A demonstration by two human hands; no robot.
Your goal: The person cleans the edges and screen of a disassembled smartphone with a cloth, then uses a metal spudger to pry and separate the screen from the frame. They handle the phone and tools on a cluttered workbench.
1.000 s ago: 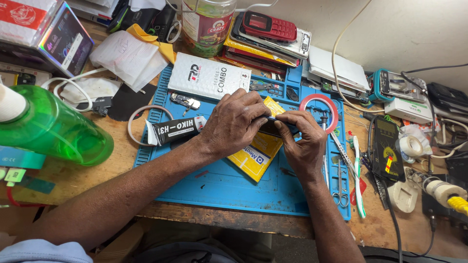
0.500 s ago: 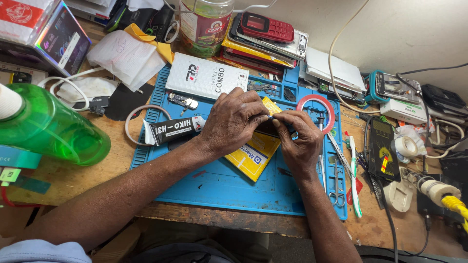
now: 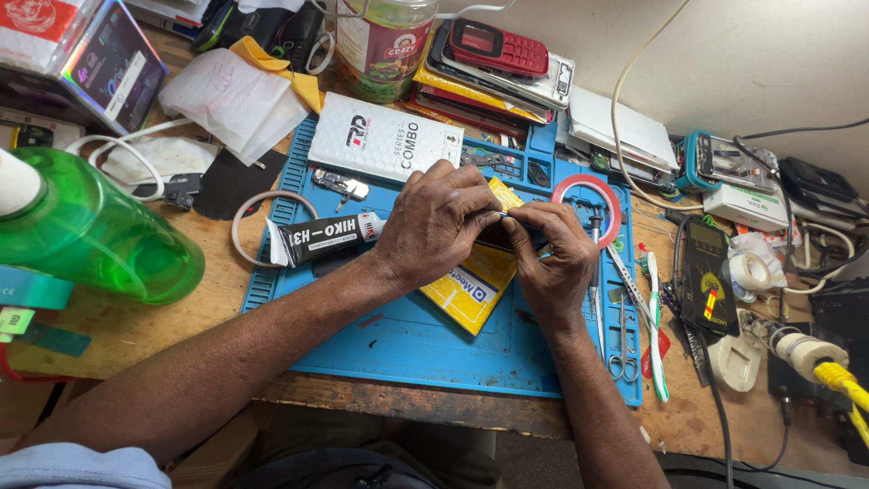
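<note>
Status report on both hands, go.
Left hand and right hand pinch a small dark part together, over the yellow packet on the blue mat. Nothing obstructing.

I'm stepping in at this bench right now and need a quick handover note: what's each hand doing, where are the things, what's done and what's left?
Left hand: fingers closed over a small dark part, mostly hidden, above the yellow packet.
Right hand: pinching the same part from the other side; thumbs meet over it.
Both work over the blue mat.
Nearby: black glue tube left of the hands, white box behind, red tape ring, tweezers and scissors along the mat's right edge.
Done: part picked up and held.
Left: cannot tell; the hands hide the part.
</note>
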